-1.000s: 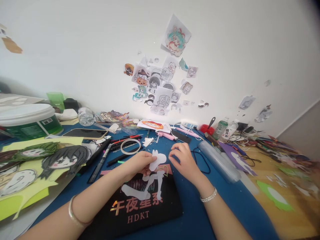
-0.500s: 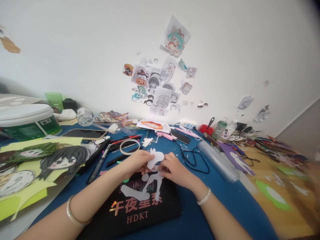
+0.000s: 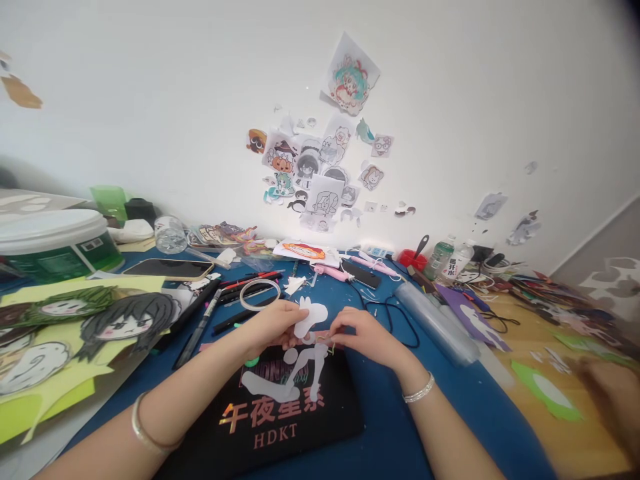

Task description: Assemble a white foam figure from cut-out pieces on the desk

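My left hand (image 3: 274, 325) pinches a white paper cut-out figure (image 3: 311, 318) by its upper part, over a black printed card (image 3: 285, 407) on the blue mat (image 3: 440, 400). The figure's long legs hang down across the card. My right hand (image 3: 356, 334) has its fingertips pinched together at the figure's middle, beside a thin yellow-green strip. Both wrists wear bracelets.
A tape ring (image 3: 260, 292), pens (image 3: 200, 327) and a phone (image 3: 170, 268) lie beyond my hands. Drawn character sheets (image 3: 75, 320) and a green tub (image 3: 55, 241) stand left. A clear tube (image 3: 435, 321), bottles (image 3: 443, 257) and paper scraps lie right. Someone's blurred hand (image 3: 613, 400) shows at the right edge.
My right hand moved left from the mat to the cut-out and pinched at its middle. A blurred hand came into view at the right edge.
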Motion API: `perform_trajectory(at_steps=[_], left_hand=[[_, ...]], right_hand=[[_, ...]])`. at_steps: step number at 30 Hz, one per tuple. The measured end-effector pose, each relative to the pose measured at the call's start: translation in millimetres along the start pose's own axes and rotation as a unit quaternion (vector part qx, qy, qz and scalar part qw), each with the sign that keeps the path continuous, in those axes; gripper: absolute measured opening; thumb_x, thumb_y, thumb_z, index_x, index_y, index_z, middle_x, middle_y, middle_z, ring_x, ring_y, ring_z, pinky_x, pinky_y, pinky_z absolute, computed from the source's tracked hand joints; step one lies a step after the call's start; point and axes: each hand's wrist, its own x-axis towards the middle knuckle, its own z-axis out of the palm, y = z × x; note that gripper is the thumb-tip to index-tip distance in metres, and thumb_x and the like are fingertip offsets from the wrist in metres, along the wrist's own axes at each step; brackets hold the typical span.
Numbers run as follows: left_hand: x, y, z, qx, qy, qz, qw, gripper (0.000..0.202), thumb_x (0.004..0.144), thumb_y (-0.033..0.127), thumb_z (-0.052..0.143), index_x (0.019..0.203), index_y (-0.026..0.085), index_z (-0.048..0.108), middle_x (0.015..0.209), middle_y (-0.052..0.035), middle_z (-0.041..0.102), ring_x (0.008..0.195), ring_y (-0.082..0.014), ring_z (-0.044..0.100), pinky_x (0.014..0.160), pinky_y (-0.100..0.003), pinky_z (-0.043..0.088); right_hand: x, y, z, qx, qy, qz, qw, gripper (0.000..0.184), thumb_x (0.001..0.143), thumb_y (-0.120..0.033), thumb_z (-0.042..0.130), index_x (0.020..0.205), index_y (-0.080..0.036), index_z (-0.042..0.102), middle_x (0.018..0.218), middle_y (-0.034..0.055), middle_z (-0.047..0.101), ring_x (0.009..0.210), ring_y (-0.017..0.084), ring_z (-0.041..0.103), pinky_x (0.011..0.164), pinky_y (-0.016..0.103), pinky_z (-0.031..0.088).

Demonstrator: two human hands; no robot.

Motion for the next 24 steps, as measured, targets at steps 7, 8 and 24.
perform_trajectory(at_steps=[7, 8, 24], left_hand=[[-2.3, -0.4, 9.0, 0.031, -0.031, -0.013, 0.999, 0.041, 0.063, 0.053, 0.058, 0.062, 0.013, 0.053, 0.054, -0.0005, 0.058, 0.037, -0.0063, 0.042, 0.039, -0.021, 0.03], [-2.6, -0.6, 10.5, 0.034, -0.036, -0.017, 0.999, 0.041, 0.063, 0.054, 0.058, 0.062, 0.013, 0.054, 0.054, -0.0006, 0.058, 0.037, -0.0064, 0.042, 0.039, -0.021, 0.03], [-4.8, -1.7, 13.6, 0.032, -0.065, -0.017, 0.997, 0.038, 0.065, 0.053, 0.058, 0.063, 0.014, 0.056, 0.051, 0.0007, 0.056, 0.039, -0.0071, 0.042, 0.039, -0.021, 0.029]], right_hand=[[2.6, -2.8, 1.1, 0.061, 0.102, 0.01, 0.993, 0.008, 0.078, -0.026, 0.058, 0.074, -0.02, 0.061, 0.093, 0.003, 0.057, 0.093, 0.018, 0.049, 0.086, 0.034, 0.037], [2.7, -3.3, 2.5, 0.054, 0.1, 0.012, 0.993, 0.007, 0.078, -0.026, 0.059, 0.074, -0.02, 0.061, 0.097, 0.0031, 0.055, 0.097, 0.018, 0.047, 0.088, 0.035, 0.036], [0.5, -5.1, 2.9, 0.012, 0.048, 0.018, 0.999, 0.005, 0.077, -0.025, 0.06, 0.081, -0.024, 0.062, 0.108, 0.0022, 0.049, 0.105, 0.019, 0.04, 0.092, 0.035, 0.035]])
